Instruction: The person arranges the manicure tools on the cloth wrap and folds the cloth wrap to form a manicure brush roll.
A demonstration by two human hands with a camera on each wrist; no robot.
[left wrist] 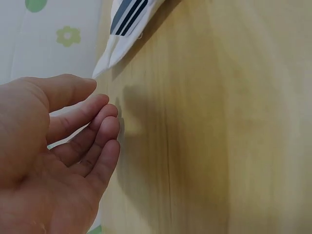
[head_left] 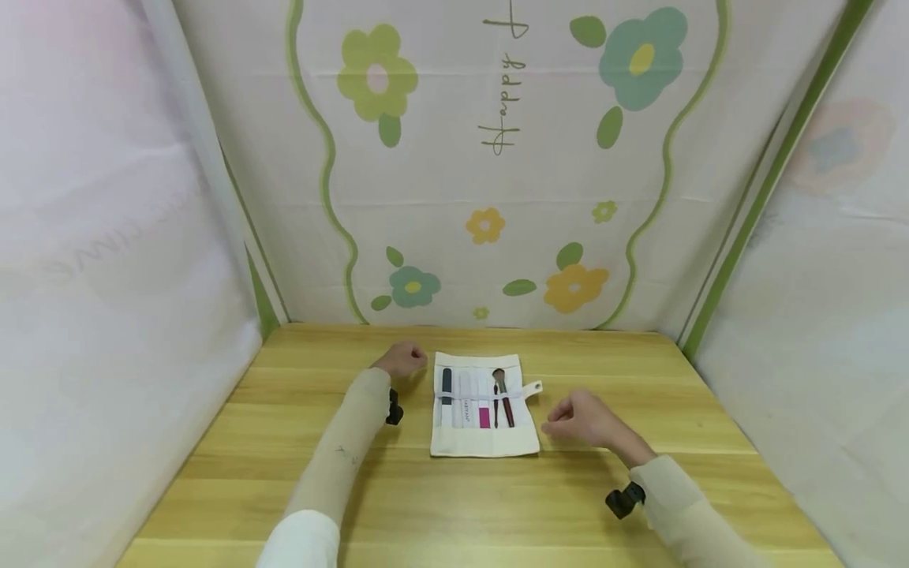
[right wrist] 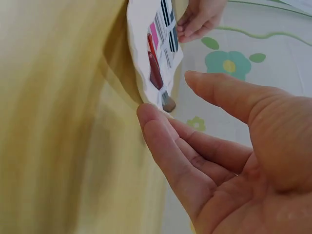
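Observation:
A cream fabric roll-up pouch [head_left: 485, 443] lies unfolded on the table between my hands. An elastic band holds a row of slim tools in it: a dark-topped flat stick [head_left: 447, 381], pale flat pieces, a pink-ended flat piece [head_left: 484, 418], a thin dark red tool [head_left: 495, 410] and a makeup brush [head_left: 507, 411] with a red handle. Just left of the pouch's upper corner is my left hand [head_left: 403, 360], fingers loosely bent, holding nothing. My right hand [head_left: 584, 416] hovers off the pouch's right side, thumb apart from the fingers in the right wrist view, nothing held.
The pouch's small closing tab [head_left: 533, 388] sticks out to the right. Wood-grain table [head_left: 469, 505] surrounds it. Flower-printed cloth walls [head_left: 440, 173] stand behind and on both sides. Each wrist wears a small black camera [head_left: 625, 500].

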